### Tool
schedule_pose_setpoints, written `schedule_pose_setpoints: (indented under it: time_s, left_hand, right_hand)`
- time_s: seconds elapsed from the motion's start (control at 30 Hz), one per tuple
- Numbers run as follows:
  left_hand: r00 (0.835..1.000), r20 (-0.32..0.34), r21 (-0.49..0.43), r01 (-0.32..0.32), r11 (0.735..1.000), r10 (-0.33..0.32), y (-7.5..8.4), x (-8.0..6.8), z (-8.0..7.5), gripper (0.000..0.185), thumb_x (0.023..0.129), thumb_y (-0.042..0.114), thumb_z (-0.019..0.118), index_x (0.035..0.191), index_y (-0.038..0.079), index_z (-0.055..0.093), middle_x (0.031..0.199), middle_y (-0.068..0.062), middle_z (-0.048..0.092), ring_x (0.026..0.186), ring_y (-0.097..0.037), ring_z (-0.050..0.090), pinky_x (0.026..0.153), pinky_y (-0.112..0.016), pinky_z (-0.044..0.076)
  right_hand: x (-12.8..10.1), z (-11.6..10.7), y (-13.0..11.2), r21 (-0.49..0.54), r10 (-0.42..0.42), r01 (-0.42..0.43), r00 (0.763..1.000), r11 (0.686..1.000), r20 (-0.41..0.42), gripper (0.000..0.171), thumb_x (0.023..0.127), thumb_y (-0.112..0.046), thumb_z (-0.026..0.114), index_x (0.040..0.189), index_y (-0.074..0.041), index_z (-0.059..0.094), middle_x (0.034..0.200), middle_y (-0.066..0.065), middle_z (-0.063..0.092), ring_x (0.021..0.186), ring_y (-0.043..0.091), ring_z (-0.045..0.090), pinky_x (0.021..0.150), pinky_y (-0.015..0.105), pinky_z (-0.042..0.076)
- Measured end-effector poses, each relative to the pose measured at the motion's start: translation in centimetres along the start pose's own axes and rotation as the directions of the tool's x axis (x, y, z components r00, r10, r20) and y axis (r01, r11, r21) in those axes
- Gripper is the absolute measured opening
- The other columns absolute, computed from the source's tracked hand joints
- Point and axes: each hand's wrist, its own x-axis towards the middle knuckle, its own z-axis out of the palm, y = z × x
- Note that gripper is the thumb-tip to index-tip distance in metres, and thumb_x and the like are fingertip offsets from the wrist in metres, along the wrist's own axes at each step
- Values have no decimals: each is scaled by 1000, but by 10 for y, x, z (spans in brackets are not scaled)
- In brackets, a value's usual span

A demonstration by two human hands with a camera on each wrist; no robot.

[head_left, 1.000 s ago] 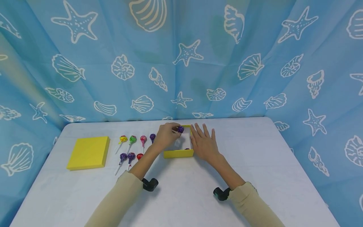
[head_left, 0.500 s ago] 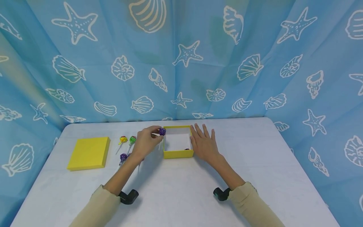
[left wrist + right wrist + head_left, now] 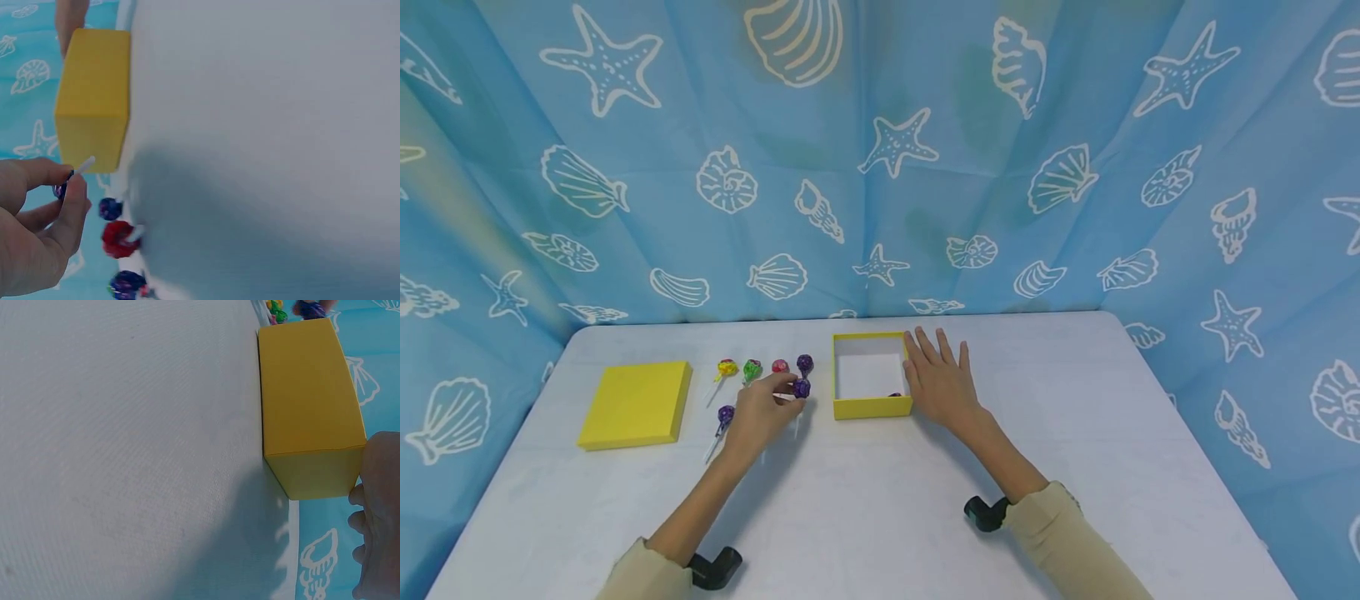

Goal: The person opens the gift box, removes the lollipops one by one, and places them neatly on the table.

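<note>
My left hand point(image 3: 762, 419) pinches a purple-wrapped lollipop point(image 3: 802, 388) between thumb and fingers, left of the yellow open box point(image 3: 872, 407). Its white stick point(image 3: 85, 165) shows in the left wrist view. Just behind it in the head view is another purple lollipop point(image 3: 805, 362) on the table. My right hand point(image 3: 942, 383) rests with straight fingers along the box's right wall; the right wrist view shows that hand point(image 3: 382, 512) at the box's side point(image 3: 312, 394). A bit of purple wrapper point(image 3: 895, 394) peeks over the front wall inside the box.
Yellow point(image 3: 727, 367), green point(image 3: 752, 369) and pink point(image 3: 780, 366) lollipops lie in a back row. In front is a purple one point(image 3: 726, 414); a red one point(image 3: 119, 239) shows in the left wrist view. The yellow lid point(image 3: 636, 404) lies at left. A blue shell-print curtain point(image 3: 865, 208) hangs behind.
My left hand has carried the purple lollipop out from over the box, leftward and down toward the other lollipops. My right hand has stayed against the box.
</note>
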Motion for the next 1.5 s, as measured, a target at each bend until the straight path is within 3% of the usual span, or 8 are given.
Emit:
schedule_pose_setpoints:
  time_s: [0.23,0.43,0.7,1.03,1.27,1.5]
  left_hand:
    - [999,-32,46,-2,999,3,-9,-10,8,37,85,3,77,119,-8,66,100,-18,72,81,-24,68,65,-30,55]
    - [1000,-15,106,12,994,-10,-13,-11,11,35,85,4,77,117,-6,68,95,-14,72,72,-17,61,61,-28,50]
    - [1000,-12,164,-9,986,12,-15,-11,16,35,83,4,79,114,-5,69,95,-15,73,78,-20,68,68,-32,58]
    - [999,-9,240,-31,970,34,-12,-11,17,35,82,1,77,114,-9,68,102,-22,72,88,-28,70,78,-40,58]
    - [1000,1,259,-17,966,18,-13,-11,15,36,83,2,77,117,-8,67,105,-22,71,80,-22,66,68,-32,56]
    - [999,-21,264,-27,964,34,-17,-12,13,38,83,1,77,119,-8,66,107,-22,70,88,-26,67,76,-37,57]
  right_hand:
    - [0,0,0,0,5,-5,1000,1000,6,57,109,-37,25,160,-14,21,164,8,17,151,36,4,115,65,3]
    - [0,1,1,5,1,-1,1000,1000,0,56,109,-37,26,160,-14,22,164,9,17,150,37,6,115,65,3]
    - [-1,-1,0,4,-2,2,1000,1000,7,57,109,-37,24,160,-14,21,164,9,17,150,37,6,115,65,4]
    - [-1,-1,1,1,-3,3,1000,1000,11,57,109,-38,23,160,-14,20,164,9,16,150,37,6,115,65,3]
    - [0,1,1,1,-7,7,1000,1000,-1,56,109,-38,23,160,-14,20,164,9,17,150,37,6,115,65,4]
    - [0,2,1,1,-9,9,1000,1000,-5,56,109,-37,23,160,-14,21,164,9,17,150,38,8,115,65,3]
